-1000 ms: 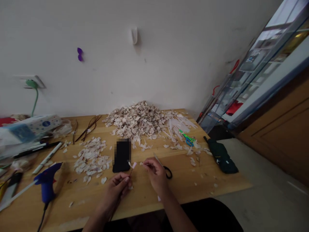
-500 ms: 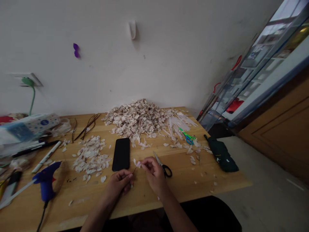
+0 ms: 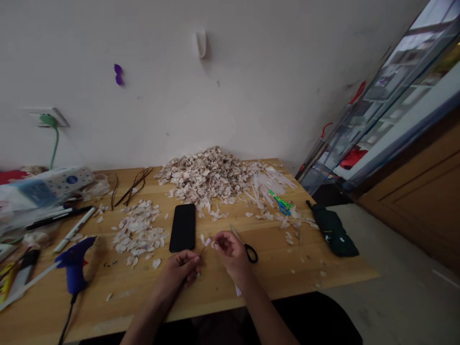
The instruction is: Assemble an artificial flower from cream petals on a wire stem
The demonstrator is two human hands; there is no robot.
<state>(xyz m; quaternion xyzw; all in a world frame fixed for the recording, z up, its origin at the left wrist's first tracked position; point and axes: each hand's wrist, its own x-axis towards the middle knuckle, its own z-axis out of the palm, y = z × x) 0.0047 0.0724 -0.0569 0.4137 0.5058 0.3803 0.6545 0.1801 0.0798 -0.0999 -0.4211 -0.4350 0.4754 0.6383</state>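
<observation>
My left hand [image 3: 181, 270] is closed on a thin brown stem [image 3: 201, 251] near the front of the wooden table [image 3: 215, 292]. A small pale pink petal piece [image 3: 207, 242] sits at the stem's tip. My right hand [image 3: 232, 251] pinches at that tip, fingers curled, touching the petal piece. Black-handled scissors [image 3: 246, 247] lie just behind my right hand. A black phone [image 3: 183, 227] lies flat to the left of the petal.
A big heap of pale petals [image 3: 204, 175] is at the back, a smaller patch [image 3: 138, 230] left of the phone. A blue glue gun [image 3: 74, 263], pens [image 3: 74, 230], green scissors [image 3: 282, 206], brown stems [image 3: 132, 184] and a dark folded umbrella [image 3: 332, 230] are around.
My hands came closer together; the right hand now pinches the petal at the stem's tip. The view shifted slightly.
</observation>
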